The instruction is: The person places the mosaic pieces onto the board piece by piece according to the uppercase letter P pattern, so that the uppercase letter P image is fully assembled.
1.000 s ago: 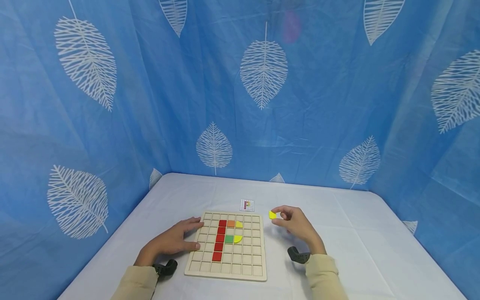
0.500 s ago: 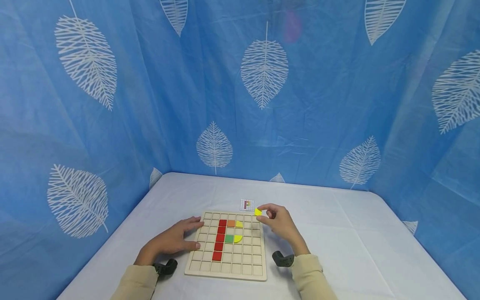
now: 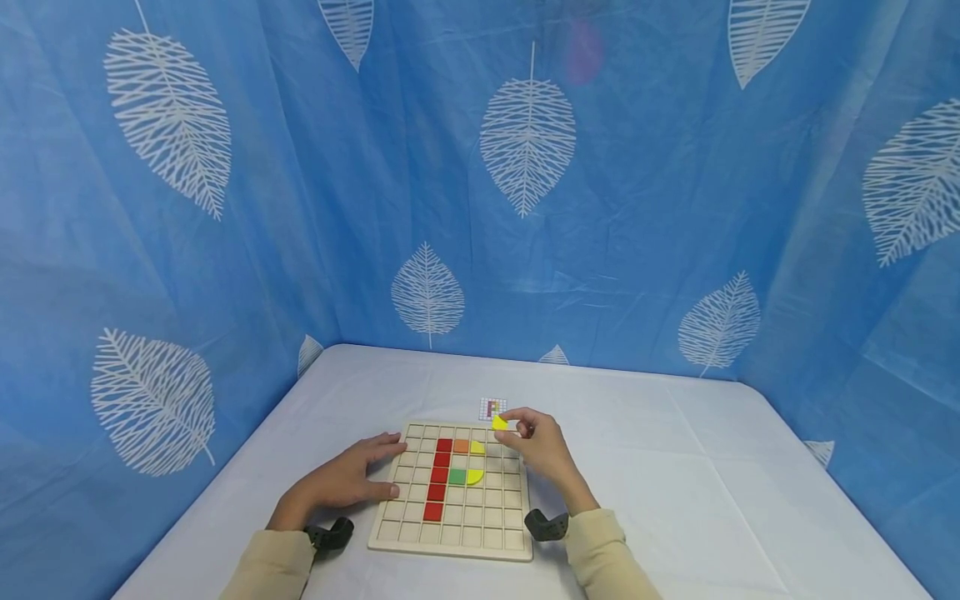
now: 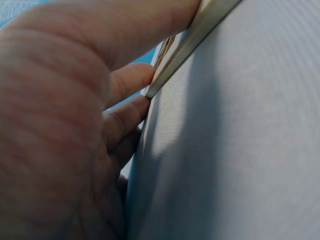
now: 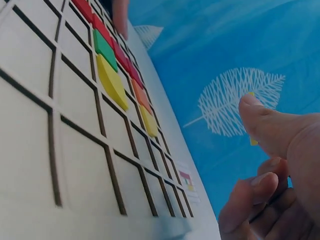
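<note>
A wooden grid board (image 3: 472, 537) lies on the table. My left hand (image 3: 341, 477) rests at its left side, thumb and fingers spread against the edge; the left wrist view shows fingertips on the board's rim (image 4: 172, 65). Between thumb and index finger, my right hand (image 3: 546, 450) pinches a yellow tile (image 3: 499, 423) with a curved edge, held over the board's far right part. Several red square tiles (image 3: 435, 492) form a column in the grid. Beside it sit an orange tile (image 3: 461, 446) with a yellow tile (image 3: 477, 447), and lower down a green tile (image 3: 457, 477) with a yellow quarter-round tile (image 3: 475, 477).
Just beyond the board's far edge lies a small printed card (image 3: 488, 407) with a coloured grid pattern. A white cloth covers the table (image 3: 675, 467). Blue curtains (image 3: 600, 250) with white leaves enclose it at the back and sides.
My right hand has moved left with the yellow tile, from beside the board to above its far edge. The left hand and the tiles in the grid stay put.
</note>
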Demonstrator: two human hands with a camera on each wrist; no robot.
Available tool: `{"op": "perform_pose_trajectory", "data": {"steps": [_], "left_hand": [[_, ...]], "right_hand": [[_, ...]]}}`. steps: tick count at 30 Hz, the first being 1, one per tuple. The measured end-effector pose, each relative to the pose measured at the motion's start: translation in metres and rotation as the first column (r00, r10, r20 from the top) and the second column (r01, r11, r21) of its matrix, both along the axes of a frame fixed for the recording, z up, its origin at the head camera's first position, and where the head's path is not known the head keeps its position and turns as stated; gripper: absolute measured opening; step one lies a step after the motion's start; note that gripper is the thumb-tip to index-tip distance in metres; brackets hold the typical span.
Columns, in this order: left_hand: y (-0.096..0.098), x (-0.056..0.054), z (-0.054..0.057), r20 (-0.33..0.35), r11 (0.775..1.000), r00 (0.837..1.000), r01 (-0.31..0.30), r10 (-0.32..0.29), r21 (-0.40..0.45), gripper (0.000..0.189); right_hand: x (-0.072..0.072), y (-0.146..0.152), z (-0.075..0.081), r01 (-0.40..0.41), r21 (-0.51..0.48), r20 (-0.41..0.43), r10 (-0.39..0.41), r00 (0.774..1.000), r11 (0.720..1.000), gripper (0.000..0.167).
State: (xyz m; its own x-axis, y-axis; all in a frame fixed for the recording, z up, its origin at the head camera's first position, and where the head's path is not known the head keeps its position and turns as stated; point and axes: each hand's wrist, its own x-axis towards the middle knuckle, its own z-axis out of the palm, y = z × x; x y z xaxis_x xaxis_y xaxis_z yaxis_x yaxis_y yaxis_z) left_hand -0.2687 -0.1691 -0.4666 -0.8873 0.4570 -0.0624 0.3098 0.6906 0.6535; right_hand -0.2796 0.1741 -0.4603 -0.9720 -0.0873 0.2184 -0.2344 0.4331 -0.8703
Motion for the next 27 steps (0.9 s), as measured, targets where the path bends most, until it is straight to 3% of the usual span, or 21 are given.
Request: {"op": "perform_pose_trajectory", "data": {"steps": [9, 27], "left_hand": [[0.0, 0.002, 0.003, 0.008, 1.0, 1.0, 0.001, -0.001, 0.013, 0.081], [0.0, -0.001, -0.003, 0.005, 1.0, 1.0, -0.018, 0.018, -0.002, 0.082]], "right_hand": [[0.002, -0.017, -0.005, -0.091, 0.083, 0.021, 0.089, 0.996, 0.992, 0.023], [0.004, -0.02, -0.013, -0.146, 0.182, 0.049, 0.139, 0.989, 0.972, 0.024]]}}
